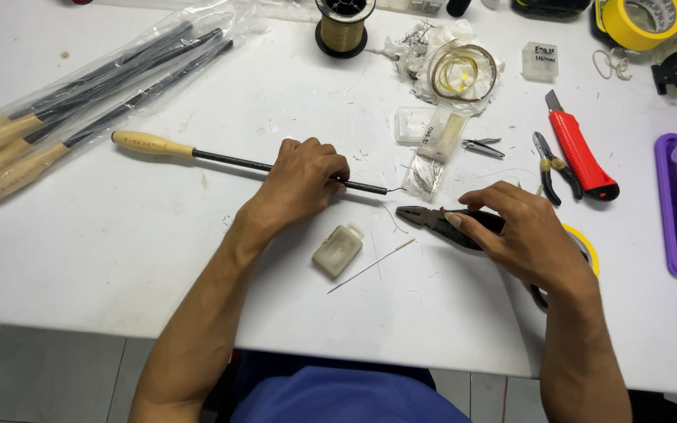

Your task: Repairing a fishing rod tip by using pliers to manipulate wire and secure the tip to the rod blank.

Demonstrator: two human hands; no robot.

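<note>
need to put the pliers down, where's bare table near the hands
Bare table lies along the near edge, left of the left hand, below the wood-handled rod. Crowded: right of the right hand, around the red utility knife and small pliers.

Bare table [103, 258] is lying open near left; a small case [338, 249], needle [370, 266] and rod [221, 159] are crowding the centre, tools the far right.
</note>
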